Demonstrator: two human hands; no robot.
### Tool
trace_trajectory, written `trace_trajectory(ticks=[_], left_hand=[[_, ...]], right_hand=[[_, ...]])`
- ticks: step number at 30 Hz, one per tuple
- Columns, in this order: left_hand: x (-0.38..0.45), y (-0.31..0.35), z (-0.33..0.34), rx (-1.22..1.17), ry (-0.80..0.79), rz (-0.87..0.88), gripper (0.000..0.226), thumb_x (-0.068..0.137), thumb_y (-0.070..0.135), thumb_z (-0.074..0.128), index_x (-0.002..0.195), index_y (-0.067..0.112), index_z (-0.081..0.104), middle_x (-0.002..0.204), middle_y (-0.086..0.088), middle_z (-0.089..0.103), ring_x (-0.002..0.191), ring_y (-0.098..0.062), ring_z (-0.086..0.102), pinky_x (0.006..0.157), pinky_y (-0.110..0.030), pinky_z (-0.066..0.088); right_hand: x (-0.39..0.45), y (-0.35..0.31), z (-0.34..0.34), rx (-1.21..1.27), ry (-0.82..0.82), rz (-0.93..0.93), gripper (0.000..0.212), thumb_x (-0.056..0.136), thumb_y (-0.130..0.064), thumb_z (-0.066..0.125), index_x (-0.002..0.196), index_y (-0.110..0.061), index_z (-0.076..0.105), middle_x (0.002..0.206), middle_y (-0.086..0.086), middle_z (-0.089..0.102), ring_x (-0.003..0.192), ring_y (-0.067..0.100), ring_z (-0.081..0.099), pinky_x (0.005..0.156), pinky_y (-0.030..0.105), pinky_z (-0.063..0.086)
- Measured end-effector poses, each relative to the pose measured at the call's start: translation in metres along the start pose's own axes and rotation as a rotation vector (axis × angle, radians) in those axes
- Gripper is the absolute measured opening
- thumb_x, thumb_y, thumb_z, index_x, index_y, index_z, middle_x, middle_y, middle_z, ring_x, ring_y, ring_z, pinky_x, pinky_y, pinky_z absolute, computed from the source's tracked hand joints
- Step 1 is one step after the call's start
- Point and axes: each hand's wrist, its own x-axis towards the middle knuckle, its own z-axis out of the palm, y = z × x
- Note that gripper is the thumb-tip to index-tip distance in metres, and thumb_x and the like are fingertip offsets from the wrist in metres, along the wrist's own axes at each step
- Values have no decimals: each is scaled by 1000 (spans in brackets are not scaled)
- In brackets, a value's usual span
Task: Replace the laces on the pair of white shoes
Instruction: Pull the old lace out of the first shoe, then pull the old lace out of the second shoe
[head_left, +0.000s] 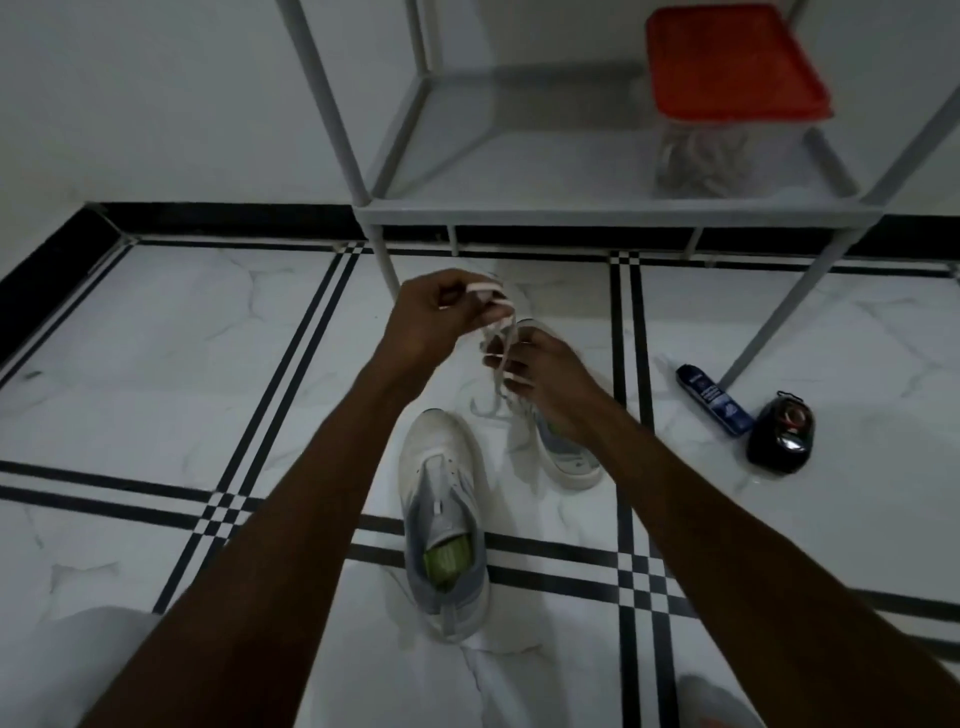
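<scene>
- Two white shoes sit on the marble floor (156, 364): the near shoe (441, 525) is lace-free, with grey lining and a green insole; the far shoe (561, 447) lies partly under the right hand.
- The left hand (436, 317) is raised above the far shoe, its fingers curled round loops of flat white lace (496, 332).
- The right hand (545, 379) pinches the same lace lower down, just above the far shoe.
- A clear tub (706, 156) with a square red lid (732, 67) stands on the grey metal rack (571, 208); it holds a pale tangle, too blurred to name.
- A blue tube (714, 400) and a round black object (779, 431) lie near the rack's leg.
</scene>
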Motion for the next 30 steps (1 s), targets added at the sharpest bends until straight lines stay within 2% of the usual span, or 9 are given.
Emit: trace_trajectory(ticks=[4,6,10,12,15,18,21,24,30], left_hand=[[13,11,9,-78,94,-13,17,98,-6,57,111,-12,66,108,-33,69,99,-32,72,97,-36,58],[18,9,7,-119,191,-19,17,97,-5,59,110,-14,65,106,-32,69,99,-33,73,96,-37,58],[18,-8,1,-58,309,-104,27,90,-9,58,113,-1,69,108,-19,73,97,-25,73,87,-34,60],[7,-19,13,69,264,-159,40,84,-9,51,109,12,73,110,-4,75,92,-12,66,80,-30,54],[-15,-38,48,36,92,-274,40,84,-7,48,104,18,72,107,3,74,95,-13,63,86,-32,49],[-39,-59,90,32,-169,-292,43,92,-4,53,124,22,63,116,-1,70,107,-21,67,86,-31,55],[-61,-81,138,91,-405,-327,61,88,-1,68,137,31,51,126,3,62,112,-16,63,81,-26,58],[-76,-109,179,70,-449,-354,64,85,4,78,138,27,52,125,0,65,112,-16,65,90,-27,58],[-99,-154,234,225,-347,-496,26,91,15,69,115,20,61,116,-9,69,106,-25,66,98,-46,54]], right_hand=[[-8,-12,9,100,-155,52,34,102,-31,46,126,-10,58,118,11,71,112,28,68,97,49,49],[-14,-17,3,106,-168,72,39,102,-43,47,121,-14,63,111,11,71,103,27,68,98,51,49],[-33,-29,-24,-47,-144,-10,27,101,-28,56,114,-6,66,98,7,63,89,23,59,90,45,57],[-46,-41,-39,-81,-105,-29,24,101,-19,56,113,-1,65,95,9,61,84,21,57,84,43,59],[-65,-62,-62,-154,-52,-36,27,102,-17,54,116,4,63,97,13,61,83,21,58,83,43,59],[-80,-77,-87,-183,25,-38,24,101,-15,55,113,0,67,92,10,67,80,19,61,88,47,59],[-98,-79,-117,-226,147,-16,28,102,-17,53,113,5,65,93,13,64,82,22,60,87,46,59],[-112,-61,-143,-209,245,28,24,102,-14,53,109,4,66,86,9,64,76,17,60,82,42,61],[-124,11,-197,-582,407,184,21,100,-13,53,104,5,65,80,11,64,73,20,62,82,42,55]])
